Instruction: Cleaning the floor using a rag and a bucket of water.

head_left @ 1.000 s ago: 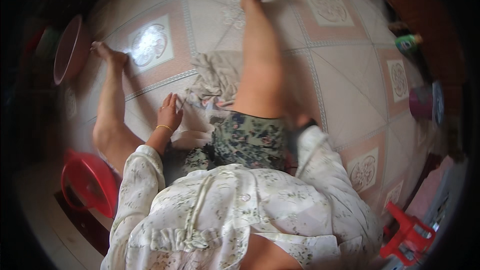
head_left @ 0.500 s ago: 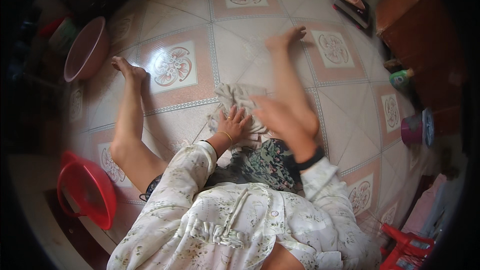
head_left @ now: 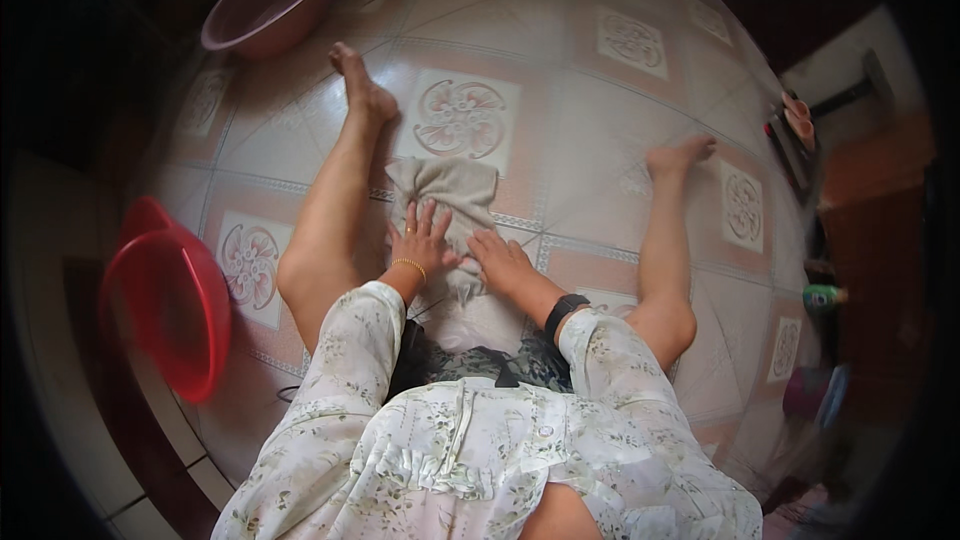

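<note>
A crumpled grey-beige cloth [head_left: 450,185] lies on the patterned tile floor [head_left: 590,170] between my spread legs. My left hand [head_left: 424,243] rests on its left part with the fingers spread flat; a ring and a gold bracelet show on it. Beside it, my right hand [head_left: 500,260] lies with outstretched fingers on the cloth's near right edge, a dark band round the wrist. Something pale, like thin clear plastic [head_left: 465,315], shows on the floor just below the hands; I cannot make out exactly what it is.
A red plastic basin [head_left: 205,310] stands at the left, and a pink basin [head_left: 275,5] at the far left. On the right are a wooden cabinet [head_left: 885,240], a green bottle [head_left: 823,297], a purple container [head_left: 803,395] and pink slippers [head_left: 798,120].
My right hand, raised and blurred before, has come down onto the cloth beside my left. The view has turned, shifting the room's contents. My right leg now lies farther out to the right.
</note>
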A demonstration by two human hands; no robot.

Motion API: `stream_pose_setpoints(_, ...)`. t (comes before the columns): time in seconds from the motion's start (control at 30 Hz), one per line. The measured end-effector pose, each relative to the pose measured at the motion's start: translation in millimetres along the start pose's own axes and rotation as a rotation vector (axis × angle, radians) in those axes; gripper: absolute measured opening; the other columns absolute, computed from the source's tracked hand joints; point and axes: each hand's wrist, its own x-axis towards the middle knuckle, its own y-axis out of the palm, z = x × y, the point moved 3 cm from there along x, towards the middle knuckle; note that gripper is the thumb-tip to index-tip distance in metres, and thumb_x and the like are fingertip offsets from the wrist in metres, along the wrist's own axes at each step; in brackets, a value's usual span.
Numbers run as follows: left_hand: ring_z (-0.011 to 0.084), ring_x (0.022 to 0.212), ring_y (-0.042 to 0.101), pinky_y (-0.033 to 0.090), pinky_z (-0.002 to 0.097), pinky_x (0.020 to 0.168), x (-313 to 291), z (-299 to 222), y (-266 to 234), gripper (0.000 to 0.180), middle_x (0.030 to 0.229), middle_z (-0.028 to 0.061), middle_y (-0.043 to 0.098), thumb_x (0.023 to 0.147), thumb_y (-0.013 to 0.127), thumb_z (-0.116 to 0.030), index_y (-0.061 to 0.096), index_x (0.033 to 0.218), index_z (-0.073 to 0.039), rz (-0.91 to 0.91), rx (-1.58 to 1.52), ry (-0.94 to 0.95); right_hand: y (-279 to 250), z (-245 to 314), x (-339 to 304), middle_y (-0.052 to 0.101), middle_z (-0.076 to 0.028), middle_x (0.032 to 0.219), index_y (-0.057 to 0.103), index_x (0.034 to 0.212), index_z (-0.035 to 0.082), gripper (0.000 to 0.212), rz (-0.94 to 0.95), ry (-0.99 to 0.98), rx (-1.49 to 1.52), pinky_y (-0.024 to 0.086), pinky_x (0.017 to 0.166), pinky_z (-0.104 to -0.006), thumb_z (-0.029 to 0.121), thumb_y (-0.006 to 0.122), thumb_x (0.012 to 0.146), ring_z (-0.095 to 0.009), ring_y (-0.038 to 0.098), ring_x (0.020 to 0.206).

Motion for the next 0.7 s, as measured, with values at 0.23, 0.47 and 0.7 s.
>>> stream_pose_setpoints(0.23, 0.0419, 0.14, 0.007, 0.017, 0.0689, 0.102, 63.5, 25.3, 3.4, 0.092, 0.156, 0.0092, 0.008, 0.074, 0.055, -0.066, 0.02, 0.148, -0.025, -0.042, -0.057, -0.107, -33.7, 16.2, 51.0, 0.056, -0.014, 0.115, 0.054, 0.106, 0.005, 0.029, -0.005, -0.025, -0.165, 0.046, 0.08, -0.042, 0.014, 0.057, 0.078, -0.026, 0.055, 0.107)
stream_pose_setpoints(0.47, 0.0443, 0.14, 0.006, 0.013, 0.0687, 0.103, 60.7, 12.6, -18.0, 0.092, 0.156, 0.0135, 0.005, 0.077, 0.056, -0.063, 0.019, 0.149, -0.02, -0.058, -0.053, -0.095, 76.9, 13.4, -41.4, 0.065, -0.017, 0.104, 0.064, 0.102, 0.005, 0.032, 0.927, -0.184, 0.403, 0.046, 0.082, -0.0455, 0.027, 0.056, 0.082, -0.031, 0.06, 0.098)
stream_pose_setpoints(0.7, 0.0445, 0.139, 0.013, 0.018, 0.0717, 0.1, 31.1, 4.6, -50.8, 0.085, 0.155, 0.0121, 0.014, 0.079, 0.059, -0.057, 0.024, 0.147, -0.021, 0.393, -0.157, -0.13, 63.9, 9.7, -6.7, 0.066, -0.014, 0.09, 0.064, 0.098, 0.003, 0.029, 0.844, -0.21, 0.367, 0.047, 0.072, -0.0408, 0.019, 0.06, 0.074, -0.023, 0.059, 0.082)
